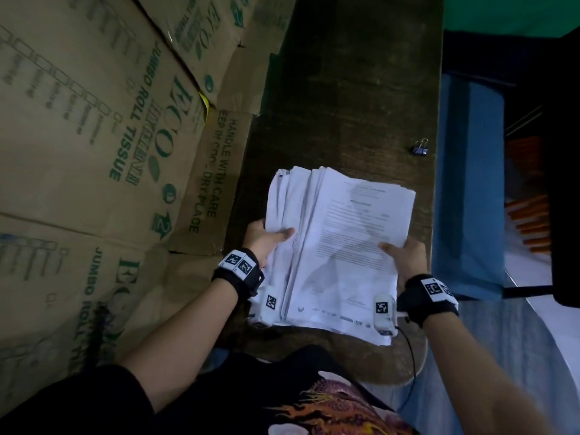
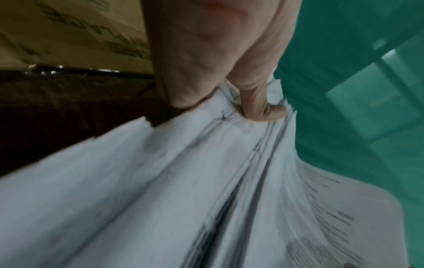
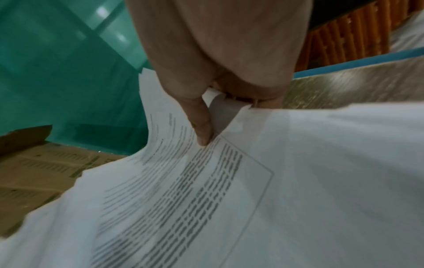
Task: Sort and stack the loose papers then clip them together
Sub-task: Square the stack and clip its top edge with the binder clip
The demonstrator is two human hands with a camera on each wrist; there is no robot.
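A thick, uneven stack of white printed papers (image 1: 339,246) is held over the dark wooden table (image 1: 345,89), its sheets fanned out on the left side. My left hand (image 1: 266,240) grips the stack's left edge, thumb on top. In the left wrist view the thumb (image 2: 261,110) presses into the fanned sheets (image 2: 160,199). My right hand (image 1: 405,252) grips the right edge, thumb on the printed top page. The right wrist view shows that thumb (image 3: 201,127) on the text of the top sheet (image 3: 229,199). A black binder clip (image 1: 420,148) lies apart, further back near the table's right edge.
Flattened cardboard boxes (image 1: 94,136) with green print lie along the table's left side. A blue panel (image 1: 467,183) runs along the right edge, with orange rods (image 1: 530,224) beyond it. A green wall (image 1: 508,11) is at the far end.
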